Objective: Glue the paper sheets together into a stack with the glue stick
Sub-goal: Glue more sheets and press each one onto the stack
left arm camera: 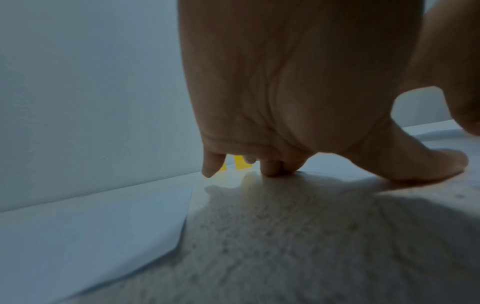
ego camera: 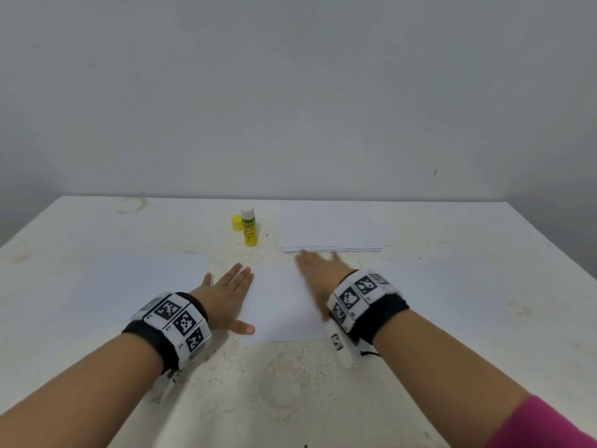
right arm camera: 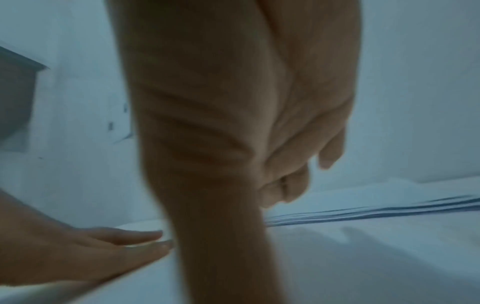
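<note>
the person's two bare forearms are reaching in from the near edge of the head view, each wrist wearing a black band with black-and-white square markers, and a pink sleeve (ego camera: 546,425) is showing at the right elbow. the left hand (ego camera: 226,299) is lying flat, fingers straight and spread wide, its thumb and fingertips resting on the left edge of a single white sheet (ego camera: 284,305) that is sitting in the middle of the white table (ego camera: 290,399). in the left wrist view the fingertips (left arm camera: 270,170) are touching down at the sheet's edge, with the palm raised over the bare tabletop. the right hand (ego camera: 318,270) is blurred; it is stretching out flat over the far right part of the same sheet, fingers extended and holding nothing, its tips just short of the paper stack (ego camera: 329,231). whether it is pressing on the sheet cannot be told. the stack is lying near the table's far edge, its layered edges facing the person. the glue stick (ego camera: 248,227) is standing upright just left of the stack, uncapped, with its yellow cap (ego camera: 236,223) sitting just beside it on the left. another white sheet (ego camera: 135,279) is lying flat to the left of the left hand, apart from it.
</note>
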`<state>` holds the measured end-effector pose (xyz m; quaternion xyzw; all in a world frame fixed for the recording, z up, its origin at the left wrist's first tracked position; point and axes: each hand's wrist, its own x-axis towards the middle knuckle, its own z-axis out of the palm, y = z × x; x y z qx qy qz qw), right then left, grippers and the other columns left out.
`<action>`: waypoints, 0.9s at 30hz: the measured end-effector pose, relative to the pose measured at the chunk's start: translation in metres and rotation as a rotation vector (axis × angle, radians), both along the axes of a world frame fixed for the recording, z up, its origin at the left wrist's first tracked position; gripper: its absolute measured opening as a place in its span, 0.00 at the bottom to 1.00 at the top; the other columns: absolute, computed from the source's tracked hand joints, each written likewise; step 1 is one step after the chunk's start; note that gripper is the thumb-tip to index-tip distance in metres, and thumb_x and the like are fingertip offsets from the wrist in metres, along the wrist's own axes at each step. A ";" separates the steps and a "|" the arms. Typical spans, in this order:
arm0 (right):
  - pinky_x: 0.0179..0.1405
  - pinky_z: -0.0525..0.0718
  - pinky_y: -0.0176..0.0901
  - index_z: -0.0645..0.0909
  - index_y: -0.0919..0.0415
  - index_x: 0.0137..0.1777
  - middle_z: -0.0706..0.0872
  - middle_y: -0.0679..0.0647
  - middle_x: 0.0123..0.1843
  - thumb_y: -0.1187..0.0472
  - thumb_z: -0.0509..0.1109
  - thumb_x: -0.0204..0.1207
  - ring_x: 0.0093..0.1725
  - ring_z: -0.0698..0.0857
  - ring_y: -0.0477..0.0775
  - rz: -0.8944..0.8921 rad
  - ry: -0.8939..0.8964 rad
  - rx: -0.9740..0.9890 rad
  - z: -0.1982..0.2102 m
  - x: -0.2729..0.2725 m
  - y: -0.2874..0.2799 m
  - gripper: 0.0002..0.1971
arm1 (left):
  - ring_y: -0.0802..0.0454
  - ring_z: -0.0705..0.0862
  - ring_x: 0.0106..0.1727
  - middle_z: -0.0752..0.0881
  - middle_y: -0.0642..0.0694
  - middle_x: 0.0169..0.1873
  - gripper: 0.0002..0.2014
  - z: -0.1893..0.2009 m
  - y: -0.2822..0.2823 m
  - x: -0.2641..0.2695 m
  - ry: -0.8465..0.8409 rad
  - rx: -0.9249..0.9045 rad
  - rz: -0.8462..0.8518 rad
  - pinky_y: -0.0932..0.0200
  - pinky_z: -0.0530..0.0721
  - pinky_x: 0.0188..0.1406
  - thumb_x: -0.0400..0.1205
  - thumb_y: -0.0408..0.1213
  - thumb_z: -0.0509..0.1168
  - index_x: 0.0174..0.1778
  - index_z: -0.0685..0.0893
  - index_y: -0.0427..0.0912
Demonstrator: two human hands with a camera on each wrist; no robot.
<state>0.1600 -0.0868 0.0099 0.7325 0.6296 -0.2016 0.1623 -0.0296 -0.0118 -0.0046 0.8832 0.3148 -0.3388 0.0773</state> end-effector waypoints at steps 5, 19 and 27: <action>0.81 0.54 0.56 0.34 0.58 0.84 0.42 0.51 0.87 0.44 0.77 0.70 0.84 0.52 0.55 0.174 0.131 -0.042 -0.011 -0.051 0.016 0.59 | 0.48 0.28 0.82 0.28 0.43 0.81 0.54 0.000 -0.002 0.002 -0.001 0.001 0.021 0.33 0.45 0.80 0.80 0.66 0.55 0.81 0.29 0.34; 0.81 0.48 0.61 0.34 0.62 0.84 0.43 0.54 0.87 0.42 0.79 0.66 0.85 0.52 0.55 -0.128 -0.028 -0.114 -0.006 0.069 -0.035 0.64 | 0.49 0.29 0.82 0.27 0.43 0.81 0.61 -0.005 0.005 0.001 0.010 -0.015 0.010 0.30 0.46 0.79 0.74 0.70 0.61 0.80 0.28 0.35; 0.82 0.46 0.61 0.34 0.56 0.84 0.74 0.58 0.75 0.42 0.86 0.53 0.80 0.65 0.63 -0.236 0.087 0.038 -0.009 0.073 -0.036 0.73 | 0.49 0.31 0.83 0.27 0.44 0.81 0.64 -0.004 0.005 0.002 -0.005 -0.037 0.028 0.29 0.48 0.79 0.71 0.70 0.65 0.80 0.27 0.35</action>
